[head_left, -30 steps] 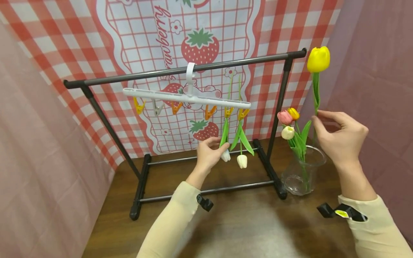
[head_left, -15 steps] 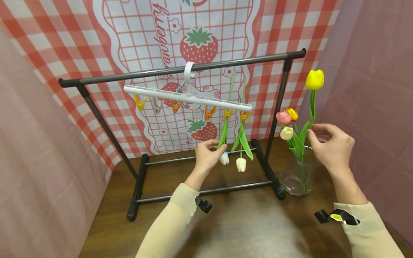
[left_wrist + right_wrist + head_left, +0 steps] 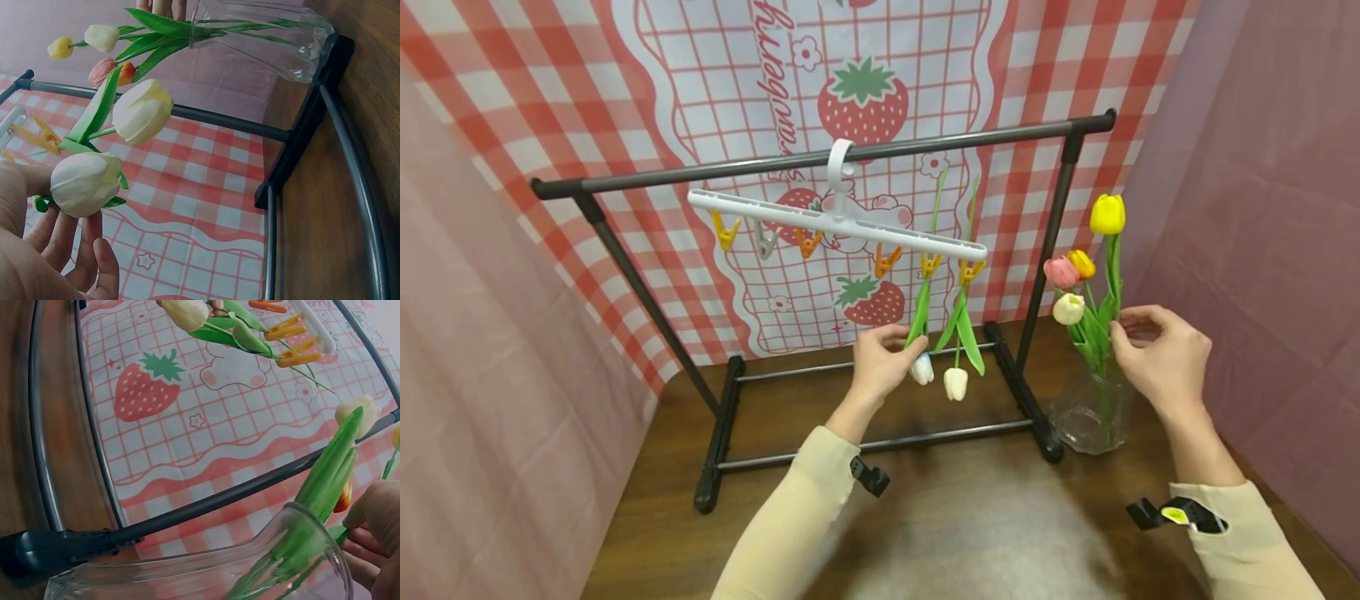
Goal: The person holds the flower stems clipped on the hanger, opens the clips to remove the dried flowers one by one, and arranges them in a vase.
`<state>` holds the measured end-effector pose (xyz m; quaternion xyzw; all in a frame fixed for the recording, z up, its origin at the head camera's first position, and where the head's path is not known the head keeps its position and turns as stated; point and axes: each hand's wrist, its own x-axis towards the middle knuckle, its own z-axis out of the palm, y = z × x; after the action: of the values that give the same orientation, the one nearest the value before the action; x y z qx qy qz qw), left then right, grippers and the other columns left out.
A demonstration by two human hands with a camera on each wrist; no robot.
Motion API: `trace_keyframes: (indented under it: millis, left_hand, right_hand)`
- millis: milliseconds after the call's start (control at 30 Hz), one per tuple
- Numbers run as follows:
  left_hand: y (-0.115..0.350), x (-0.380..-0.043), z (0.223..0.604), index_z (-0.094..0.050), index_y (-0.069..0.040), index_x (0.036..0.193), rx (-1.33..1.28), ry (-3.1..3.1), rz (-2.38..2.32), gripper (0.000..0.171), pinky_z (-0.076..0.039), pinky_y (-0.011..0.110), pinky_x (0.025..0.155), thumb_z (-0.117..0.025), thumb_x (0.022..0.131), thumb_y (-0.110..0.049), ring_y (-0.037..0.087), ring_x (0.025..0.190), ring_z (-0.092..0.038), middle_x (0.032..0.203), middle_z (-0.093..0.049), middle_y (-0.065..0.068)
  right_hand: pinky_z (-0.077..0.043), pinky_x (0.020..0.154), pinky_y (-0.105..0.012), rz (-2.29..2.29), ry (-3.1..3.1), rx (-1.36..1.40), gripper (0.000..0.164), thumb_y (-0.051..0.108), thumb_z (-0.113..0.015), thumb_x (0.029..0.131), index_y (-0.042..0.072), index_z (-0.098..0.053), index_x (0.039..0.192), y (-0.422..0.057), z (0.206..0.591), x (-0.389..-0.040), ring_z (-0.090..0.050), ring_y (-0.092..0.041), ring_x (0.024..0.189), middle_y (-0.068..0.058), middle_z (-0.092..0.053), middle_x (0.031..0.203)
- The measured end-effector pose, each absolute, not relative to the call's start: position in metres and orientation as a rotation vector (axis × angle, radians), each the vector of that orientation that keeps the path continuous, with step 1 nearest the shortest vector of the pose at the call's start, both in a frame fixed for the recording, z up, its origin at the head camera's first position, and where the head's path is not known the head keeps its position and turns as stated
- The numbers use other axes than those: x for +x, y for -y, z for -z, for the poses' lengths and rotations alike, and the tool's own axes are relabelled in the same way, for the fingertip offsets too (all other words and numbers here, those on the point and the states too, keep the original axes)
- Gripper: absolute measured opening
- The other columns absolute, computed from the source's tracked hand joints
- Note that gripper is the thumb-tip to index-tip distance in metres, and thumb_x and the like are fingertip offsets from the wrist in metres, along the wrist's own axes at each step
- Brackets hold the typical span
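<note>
My left hand (image 3: 880, 362) pinches a white, blue-tinged tulip (image 3: 922, 369) by its leaf and stem, close to the bloom. That tulip hangs upside down from a yellow clip (image 3: 931, 265) on the white hanger (image 3: 842, 223). Beside it a cream tulip (image 3: 956, 384) hangs from the end clip (image 3: 972, 272). Over at the glass vase (image 3: 1086, 417), my right hand (image 3: 1165, 354) pinches the stem of an upright yellow tulip (image 3: 1107, 215) just above the rim. Pink (image 3: 1062, 272), orange (image 3: 1081, 263) and cream tulips stand in the vase; my fingers hide part of the yellow one's stem.
A dark metal rack (image 3: 970, 139) bears the hanger, and its feet stand on the wooden table (image 3: 970, 508). Several clips with nothing in them, such as a grey one (image 3: 766, 242), line the hanger's left part. Behind hangs a strawberry-print cloth (image 3: 1045, 50).
My right hand has come down and slightly left, lowering the yellow tulip toward the vase. The left hand stays on the white tulip, almost still; the hanger has tilted a little.
</note>
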<state>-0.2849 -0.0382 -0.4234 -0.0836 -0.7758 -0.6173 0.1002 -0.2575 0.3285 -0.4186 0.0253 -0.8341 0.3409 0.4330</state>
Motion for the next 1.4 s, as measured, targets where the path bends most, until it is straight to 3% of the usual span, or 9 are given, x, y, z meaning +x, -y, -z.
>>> trace_keyframes:
  millis: [633, 833, 900, 1033, 1100, 1233, 1400]
  left_hand:
    - [0.038, -0.283, 0.419, -0.081, -0.001, 0.107, -0.257, 2.292, 1.819, 0.024, -0.056, 0.022, 0.065, -0.084, 0.089, -0.017, 0.014, 0.080, -0.073, 0.096, -0.082, 0.018]
    - [0.039, -0.285, 0.420, -0.081, -0.002, 0.108, -0.247, 2.312, 1.806, 0.024, -0.056, 0.022, 0.065, -0.084, 0.090, -0.017, 0.012, 0.079, -0.072, 0.096, -0.082, 0.017]
    - [0.040, -0.285, 0.420, -0.081, -0.002, 0.108, -0.244, 2.316, 1.804, 0.024, -0.056, 0.021, 0.065, -0.084, 0.090, -0.017, 0.012, 0.079, -0.071, 0.096, -0.082, 0.017]
    - [0.040, -0.284, 0.421, -0.081, -0.001, 0.108, -0.244, 2.310, 1.809, 0.024, -0.057, 0.021, 0.065, -0.084, 0.089, -0.015, 0.011, 0.078, -0.071, 0.096, -0.081, 0.019]
    - [0.040, -0.283, 0.420, -0.080, 0.000, 0.107, -0.255, 2.301, 1.816, 0.024, -0.057, 0.021, 0.065, -0.085, 0.089, -0.015, 0.011, 0.078, -0.071, 0.096, -0.081, 0.020]
    - [0.038, -0.282, 0.419, -0.080, 0.001, 0.106, -0.275, 2.285, 1.836, 0.023, -0.056, 0.021, 0.065, -0.084, 0.089, -0.013, 0.009, 0.077, -0.069, 0.095, -0.081, 0.021]
    - [0.035, -0.281, 0.418, -0.080, 0.000, 0.106, -0.284, 2.288, 1.839, 0.023, -0.056, 0.021, 0.065, -0.084, 0.088, -0.014, 0.011, 0.079, -0.071, 0.095, -0.081, 0.020]
  right_hand:
    - [-0.040, 0.066, 0.007, -0.926, 2.046, 0.042, 0.017, 0.005, -0.075, 0.084, -0.005, -0.079, 0.098, -0.331, 0.427, -0.257, -0.051, 0.033, 0.068, -0.024, -0.077, 0.087]
    - [-0.045, 0.072, 0.005, -0.970, 1.933, 0.040, 0.021, 0.004, -0.073, 0.084, -0.004, -0.080, 0.102, -0.331, 0.415, -0.255, -0.060, 0.025, 0.077, 0.004, -0.073, 0.089]
    - [-0.046, 0.074, 0.004, -0.976, 1.902, 0.058, 0.024, 0.004, -0.073, 0.084, -0.003, -0.081, 0.105, -0.328, 0.409, -0.255, -0.061, 0.025, 0.081, 0.001, -0.076, 0.091]
    - [-0.047, 0.079, 0.003, -0.985, 1.828, 0.104, 0.027, -0.001, -0.072, 0.084, -0.004, -0.081, 0.109, -0.313, 0.392, -0.251, -0.063, 0.025, 0.087, -0.025, -0.079, 0.100]
    - [-0.048, 0.080, 0.002, -0.999, 1.787, 0.133, 0.027, -0.004, -0.071, 0.083, -0.006, -0.080, 0.108, -0.299, 0.381, -0.246, -0.063, 0.025, 0.087, -0.030, -0.078, 0.100]
    - [-0.051, 0.083, -0.001, -1.027, 1.727, 0.215, 0.026, -0.007, -0.071, 0.082, -0.009, -0.079, 0.107, -0.274, 0.366, -0.240, -0.066, 0.020, 0.091, -0.031, -0.077, 0.100]
    - [-0.055, 0.083, -0.005, -1.048, 1.700, 0.283, 0.031, -0.008, -0.078, 0.079, -0.004, -0.081, 0.110, -0.255, 0.365, -0.248, -0.069, 0.011, 0.096, -0.024, -0.080, 0.103]
